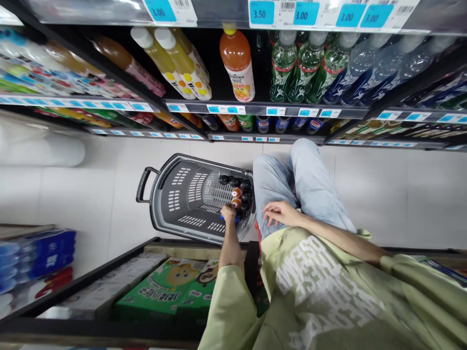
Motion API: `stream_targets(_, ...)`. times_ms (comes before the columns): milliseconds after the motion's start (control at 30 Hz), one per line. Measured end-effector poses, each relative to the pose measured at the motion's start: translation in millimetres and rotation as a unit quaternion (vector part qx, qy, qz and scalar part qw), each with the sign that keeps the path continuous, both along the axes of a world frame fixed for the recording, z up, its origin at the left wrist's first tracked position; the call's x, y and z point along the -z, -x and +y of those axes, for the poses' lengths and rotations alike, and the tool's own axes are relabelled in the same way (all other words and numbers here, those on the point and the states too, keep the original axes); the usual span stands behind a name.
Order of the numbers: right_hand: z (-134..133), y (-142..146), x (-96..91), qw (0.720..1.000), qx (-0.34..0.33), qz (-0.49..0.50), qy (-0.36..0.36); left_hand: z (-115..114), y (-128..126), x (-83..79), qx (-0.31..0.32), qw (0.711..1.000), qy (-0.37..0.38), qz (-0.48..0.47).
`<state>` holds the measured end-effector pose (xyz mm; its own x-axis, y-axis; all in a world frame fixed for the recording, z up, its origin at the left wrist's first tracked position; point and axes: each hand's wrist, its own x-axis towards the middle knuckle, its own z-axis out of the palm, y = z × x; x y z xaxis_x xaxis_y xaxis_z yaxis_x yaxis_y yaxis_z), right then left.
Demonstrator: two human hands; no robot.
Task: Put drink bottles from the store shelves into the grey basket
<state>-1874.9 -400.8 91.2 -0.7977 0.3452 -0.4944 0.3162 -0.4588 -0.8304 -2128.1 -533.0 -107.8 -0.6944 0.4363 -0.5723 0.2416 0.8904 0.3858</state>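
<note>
White-lettered shirt [324,287], left hand [228,213] inside basket [163,194], Tropicana bottle [237,63], "3.00" tag [306,13]

The left hand's fingers [225,211] partly hide what they touch, and dark bottles [246,195] are too small to identify.

Beyond the left hand [228,213], bottle [237,62] reads "Tropicana"; farther, price tags [306,13] read 3.00 (4×) and 3.50 (1×).
</note>
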Motion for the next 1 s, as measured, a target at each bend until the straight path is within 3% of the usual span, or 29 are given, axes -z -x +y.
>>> stream_targets(233,-0.3,2.2,0.9,1.000,-0.005,-0.010,-0.002,11.0,5.9,-10.2,0.003,0.998,-0.051,-0.044)
stream_targets(467,-3.2,4.8,5.2,1.000,0.007,-0.013,0.001,-7.2,-44.8,-8.7,0.017,0.997,-0.056,-0.045)
stream_targets(567,-5.1,8.1,8.7,1.000,0.013,-0.015,0.009,-10.2,-58.6,-18.7,0.024,0.995,-0.085,-0.042)
stream_targets(767,-11.4,17.5,24.1,0.999,0.016,-0.021,0.029,-11.4,-57.0,-40.4,0.024,0.989,-0.145,-0.015)
stream_targets(933,-13.9,33.9,38.2,0.998,0.014,-0.045,0.038,-29.2,-54.9,-14.4,0.047,0.987,-0.146,0.052)
stream_targets(1000,-5.7,40.6,33.0,0.998,-0.010,-0.054,-0.005,-23.7,-53.0,-5.6,0.030,0.978,-0.182,0.100)
